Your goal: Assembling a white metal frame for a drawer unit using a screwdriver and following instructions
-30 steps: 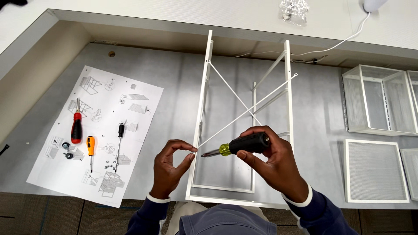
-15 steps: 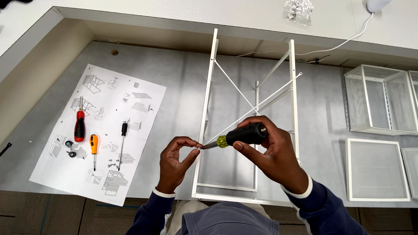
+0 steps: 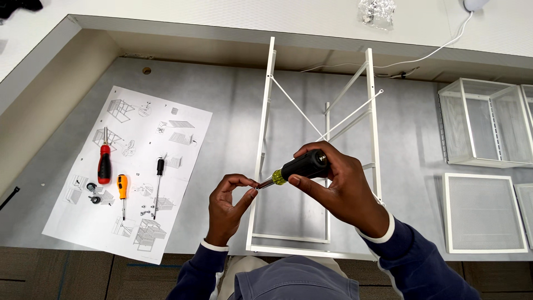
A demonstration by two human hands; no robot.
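My right hand [image 3: 338,186] grips a screwdriver [image 3: 297,168] with a black handle and a yellow-green collar, its tip pointing left. My left hand [image 3: 229,206] pinches at that tip with thumb and forefinger; whatever small part it holds there is too small to make out. Both hands hover over the lower part of a white metal frame [image 3: 264,128] lying flat on the grey floor, with thin diagonal cross braces between its two long rails.
An instruction sheet [image 3: 133,166] lies at the left, carrying a red-handled screwdriver [image 3: 104,161], a small orange one [image 3: 122,189], a thin black one [image 3: 159,178] and small black parts. White mesh baskets [image 3: 480,119] and a panel [image 3: 483,214] lie at the right. A white cable [image 3: 422,55] runs along the back.
My hands have stayed together at the screwdriver tip; the view has shifted slightly, and my left fingers have closed tighter around the tip.
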